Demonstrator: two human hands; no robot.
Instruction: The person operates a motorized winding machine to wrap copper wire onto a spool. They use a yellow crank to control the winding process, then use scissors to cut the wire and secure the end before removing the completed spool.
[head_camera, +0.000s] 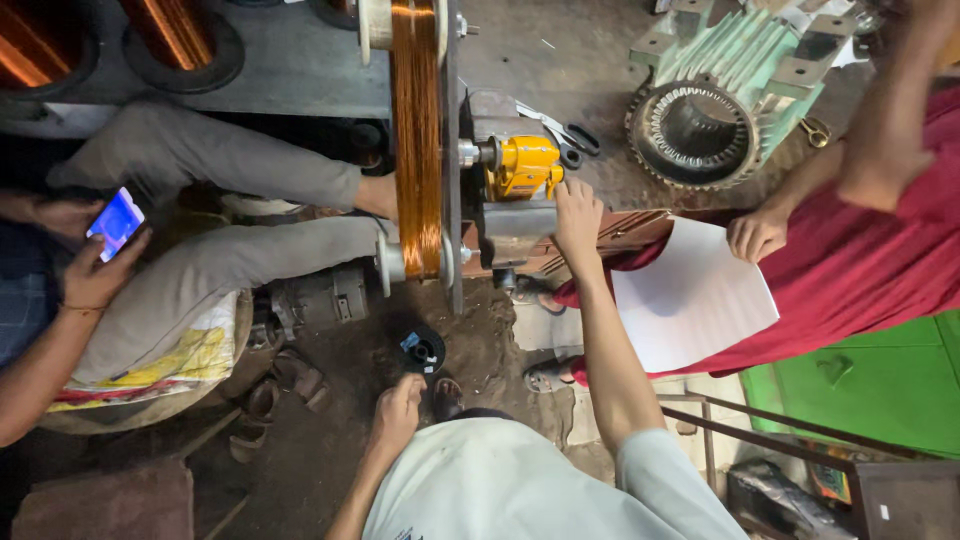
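Copper-orange wire coil (416, 130), yellow winder part (527, 165), pale green ribbed motor housing (735, 75), white sheet (692, 295).

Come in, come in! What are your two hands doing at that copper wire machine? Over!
Right hand on the yellow part of the winding machine. Left hand closed by the black knob. Copper wire coil wound full. Another person's white sheet close by.

Your right hand (577, 215) is hemmed between the yellow winder body (525, 165) and a co-worker's white sheet (690, 295). Open dirt floor (330, 420) lies around your left hand (397, 408).
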